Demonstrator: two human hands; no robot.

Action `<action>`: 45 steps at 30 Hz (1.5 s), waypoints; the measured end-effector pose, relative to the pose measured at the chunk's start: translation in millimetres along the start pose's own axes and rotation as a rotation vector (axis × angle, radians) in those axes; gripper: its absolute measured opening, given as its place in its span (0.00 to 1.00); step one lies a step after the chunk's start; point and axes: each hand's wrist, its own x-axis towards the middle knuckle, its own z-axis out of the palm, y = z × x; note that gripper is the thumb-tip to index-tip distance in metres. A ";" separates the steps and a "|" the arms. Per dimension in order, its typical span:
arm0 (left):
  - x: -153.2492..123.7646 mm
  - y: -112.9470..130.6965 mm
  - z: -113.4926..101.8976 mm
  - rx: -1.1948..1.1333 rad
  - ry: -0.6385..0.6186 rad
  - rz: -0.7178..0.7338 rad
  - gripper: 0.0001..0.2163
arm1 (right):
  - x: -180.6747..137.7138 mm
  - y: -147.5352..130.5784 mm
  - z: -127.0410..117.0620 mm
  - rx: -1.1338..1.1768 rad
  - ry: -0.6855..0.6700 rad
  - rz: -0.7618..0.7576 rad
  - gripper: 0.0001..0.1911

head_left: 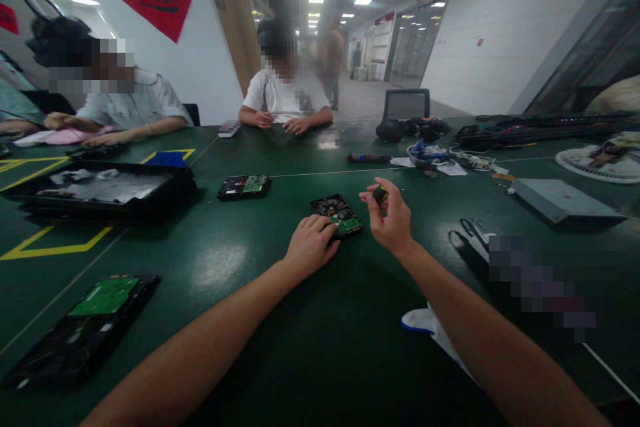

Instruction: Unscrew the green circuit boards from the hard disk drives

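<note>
A hard drive [334, 205] with a black casing and a green circuit board lies on the dark green table in front of me. My left hand [311, 243] rests on its near left edge, fingers curled over the board and thumb at the near side, holding it down. Just right of the drive, raised above the table, my right hand [393, 217] pinches what looks like a screwdriver [380, 194]. Only its short black-and-yellow handle shows; I cannot make out a shaft.
More hard drives lie on the table, one [243, 187] beyond and one [93, 323] near left. A black tray [100, 190] stands left. At right are a grey metal box [565, 201], a white-and-blue item [417, 320] under my forearm, and cables. Two people sit across the table.
</note>
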 end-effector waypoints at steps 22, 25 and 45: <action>-0.5 -2.6 2.2 0.012 -0.019 -0.005 0.14 | 18.4 -1.4 -6.3 0.114 -0.151 -0.006 0.26; -0.1 -2.1 1.8 0.012 -0.021 -0.010 0.13 | 20.4 1.3 -9.4 0.148 -0.191 -0.028 0.26; -0.8 -1.7 1.9 -0.012 -0.025 -0.024 0.13 | 17.8 -4.5 -6.4 -0.189 -0.040 -0.178 0.24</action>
